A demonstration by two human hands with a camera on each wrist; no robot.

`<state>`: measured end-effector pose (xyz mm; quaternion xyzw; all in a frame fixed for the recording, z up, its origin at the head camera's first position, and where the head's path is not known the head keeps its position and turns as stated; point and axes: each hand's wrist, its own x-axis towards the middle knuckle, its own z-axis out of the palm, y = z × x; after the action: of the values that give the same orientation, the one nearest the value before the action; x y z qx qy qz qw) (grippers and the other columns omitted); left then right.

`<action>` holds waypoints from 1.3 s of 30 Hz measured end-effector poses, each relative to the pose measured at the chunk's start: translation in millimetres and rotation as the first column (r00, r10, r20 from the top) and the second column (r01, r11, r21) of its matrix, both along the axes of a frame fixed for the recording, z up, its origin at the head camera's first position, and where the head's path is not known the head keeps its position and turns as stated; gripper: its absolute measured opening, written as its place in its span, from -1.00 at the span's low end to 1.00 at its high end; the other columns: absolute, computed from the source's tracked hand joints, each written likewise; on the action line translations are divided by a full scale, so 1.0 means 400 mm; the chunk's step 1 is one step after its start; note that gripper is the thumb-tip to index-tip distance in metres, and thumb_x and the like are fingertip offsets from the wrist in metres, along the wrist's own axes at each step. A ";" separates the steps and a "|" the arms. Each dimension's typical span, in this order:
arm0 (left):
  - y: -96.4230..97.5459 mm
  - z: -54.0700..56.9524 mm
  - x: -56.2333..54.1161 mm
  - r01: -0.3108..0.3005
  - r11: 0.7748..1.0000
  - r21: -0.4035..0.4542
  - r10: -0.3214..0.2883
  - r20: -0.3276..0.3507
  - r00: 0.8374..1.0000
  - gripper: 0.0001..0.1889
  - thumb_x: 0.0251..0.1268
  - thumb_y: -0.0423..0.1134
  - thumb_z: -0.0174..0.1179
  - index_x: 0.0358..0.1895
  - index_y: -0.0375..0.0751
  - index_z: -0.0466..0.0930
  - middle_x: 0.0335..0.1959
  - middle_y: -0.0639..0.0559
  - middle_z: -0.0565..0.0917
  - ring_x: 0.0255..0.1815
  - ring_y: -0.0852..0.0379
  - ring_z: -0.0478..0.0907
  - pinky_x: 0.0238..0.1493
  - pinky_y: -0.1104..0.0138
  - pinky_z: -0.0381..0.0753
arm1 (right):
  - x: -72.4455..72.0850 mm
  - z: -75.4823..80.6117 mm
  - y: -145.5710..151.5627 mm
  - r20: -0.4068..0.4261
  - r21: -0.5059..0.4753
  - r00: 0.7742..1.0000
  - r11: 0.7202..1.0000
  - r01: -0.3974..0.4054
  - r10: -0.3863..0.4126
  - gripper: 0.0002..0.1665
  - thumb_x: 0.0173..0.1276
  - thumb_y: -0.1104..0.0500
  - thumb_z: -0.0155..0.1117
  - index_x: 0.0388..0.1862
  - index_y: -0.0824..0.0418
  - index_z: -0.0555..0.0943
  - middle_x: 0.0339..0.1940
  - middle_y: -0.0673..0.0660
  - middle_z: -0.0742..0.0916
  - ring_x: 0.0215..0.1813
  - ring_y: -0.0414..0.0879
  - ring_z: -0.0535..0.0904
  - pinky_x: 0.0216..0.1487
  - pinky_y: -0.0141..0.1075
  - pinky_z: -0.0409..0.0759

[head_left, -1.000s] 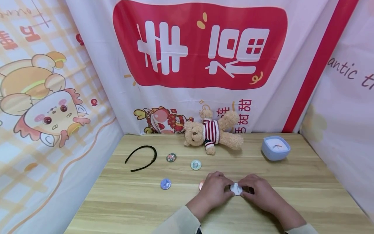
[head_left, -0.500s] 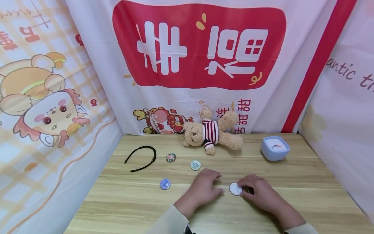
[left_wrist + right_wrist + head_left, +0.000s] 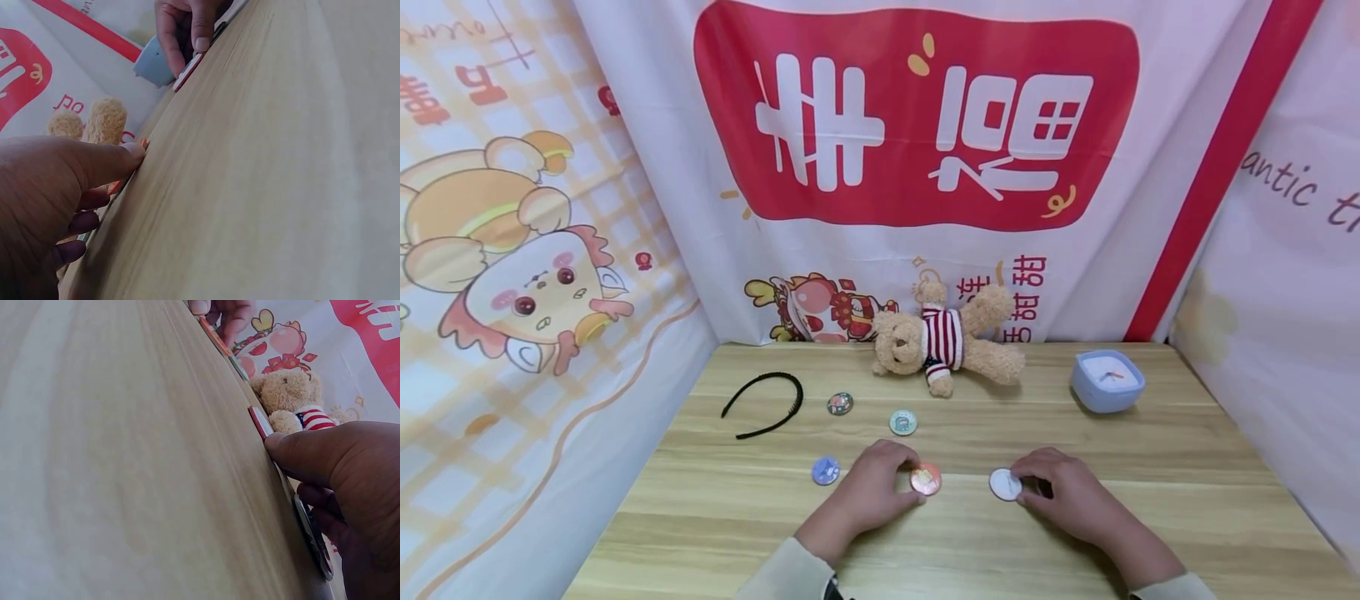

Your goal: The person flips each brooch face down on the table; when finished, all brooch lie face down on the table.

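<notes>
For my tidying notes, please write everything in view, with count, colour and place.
Headband: one, black, back left
Teddy bear: one, tan, back edge
Clock: one, blue, back right
Dark badge: one, multicoloured, beside headband
Mint badge: one, pale green, near bear
Blue badge: one, blue, centre left
Orange badge: one, orange, centre
White disc: one, white, centre right
Dark piece: one, blackish, beside white disc
Table: one, tan, underneath
Cloth walls: three, mainly white, around
Sleeves: two, beige, bottom
Wrist item: one, black, left cuff
Left fingers: one hand, pinching orange badge
Right fingers: one hand, pinching white disc
</notes>
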<state>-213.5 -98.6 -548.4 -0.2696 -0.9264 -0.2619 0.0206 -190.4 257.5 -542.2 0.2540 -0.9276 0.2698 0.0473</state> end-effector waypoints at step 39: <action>0.093 -0.020 -0.012 0.157 0.987 0.021 -0.154 -0.095 0.983 -0.70 0.34 0.01 0.55 0.07 0.09 0.82 0.10 0.30 0.82 0.18 0.25 0.66 0.38 0.29 0.60 | 0.009 0.003 -0.028 -0.013 -0.022 1.000 0.999 0.027 -0.027 -0.55 0.25 0.01 0.72 0.12 -0.07 0.82 0.09 -0.19 0.81 0.22 -0.09 0.71 0.31 0.04 0.73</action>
<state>-218.2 -61.3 -556.3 -0.3527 -0.8968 -0.2630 0.0468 -186.9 246.3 -541.1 0.2426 -0.9277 0.2774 0.0600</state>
